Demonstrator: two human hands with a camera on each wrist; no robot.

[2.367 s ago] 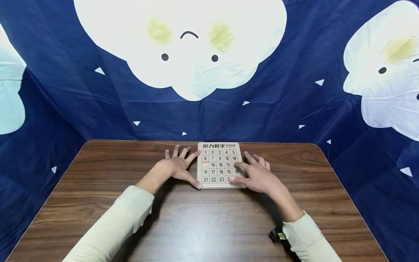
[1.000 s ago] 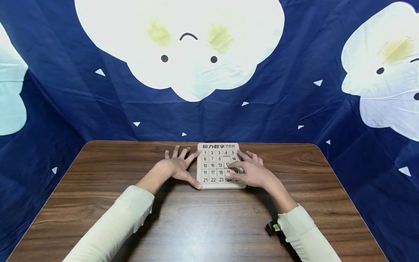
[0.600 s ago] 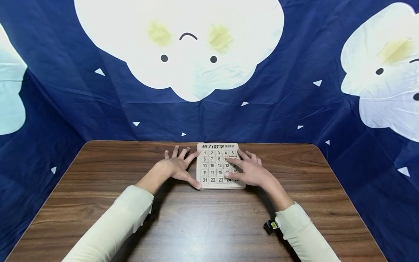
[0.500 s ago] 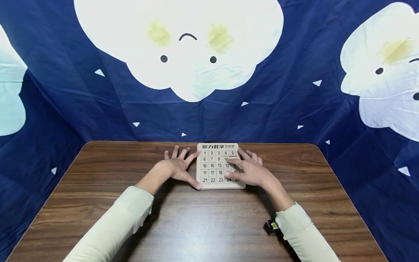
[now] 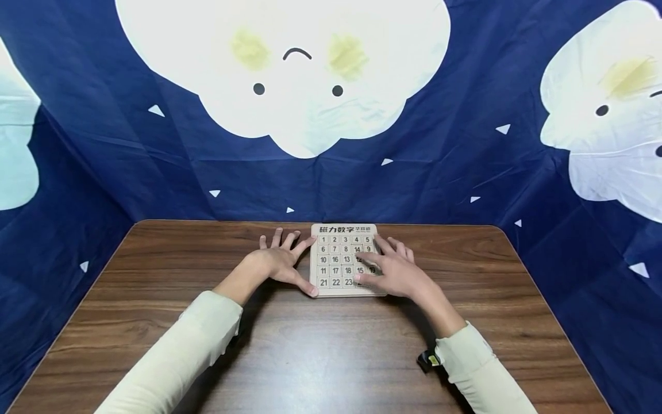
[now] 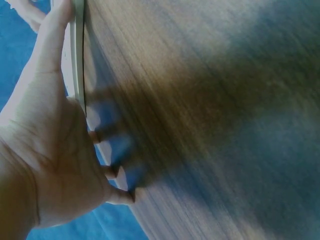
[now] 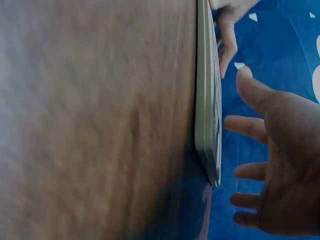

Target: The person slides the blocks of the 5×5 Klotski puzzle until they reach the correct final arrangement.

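Observation:
A pale board of numbered square tiles [image 5: 335,259] lies flat near the table's far edge, with dark lettering across its top. The left hand [image 5: 281,263] spreads its fingers at the board's left side, thumb and index finger touching its edge; in the left wrist view, the left hand [image 6: 57,145] has its thumb along the board's rim [image 6: 78,55]. Over the lower right tiles is the right hand [image 5: 398,273], its fingers extended and hiding some numbers. The right wrist view has the right hand [image 7: 290,160] beside the board's edge [image 7: 203,100], fingers apart.
The brown wooden table [image 5: 310,356] extends in front of the board. Behind it hangs a dark blue cloth [image 5: 170,178] with white clouds. A small black device [image 5: 428,360] is at the right wrist.
The right hand has moved left and slightly down over the tiles. Tile 14 now sits under 4, with 9 to its right; 10, 16 and 13 have shifted left. The left hand remains in place.

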